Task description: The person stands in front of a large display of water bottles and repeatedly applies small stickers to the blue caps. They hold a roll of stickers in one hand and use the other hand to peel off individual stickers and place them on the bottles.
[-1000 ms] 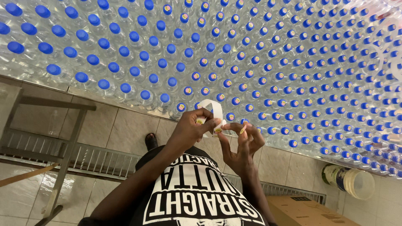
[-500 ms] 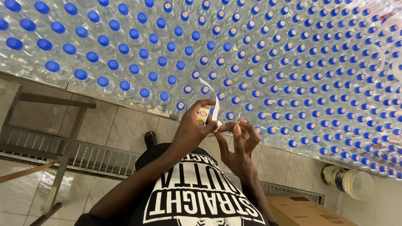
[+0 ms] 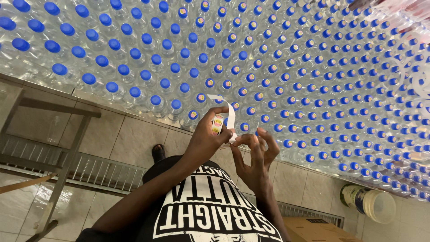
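The left hand [image 3: 204,141] pinches a curling white paper sticker strip [image 3: 225,114] over a dense field of clear plastic bottles [image 3: 251,62] with glossy blue caps. Just beside it, the right hand [image 3: 255,157] holds its fingertips narrowly together at the strip's lower end.

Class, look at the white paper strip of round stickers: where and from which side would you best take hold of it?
Pinch the white paper sticker strip on its flat faces, just above where the left hand grips it, coming from the side. It is thin and curls over, so its free upper end would bend away.
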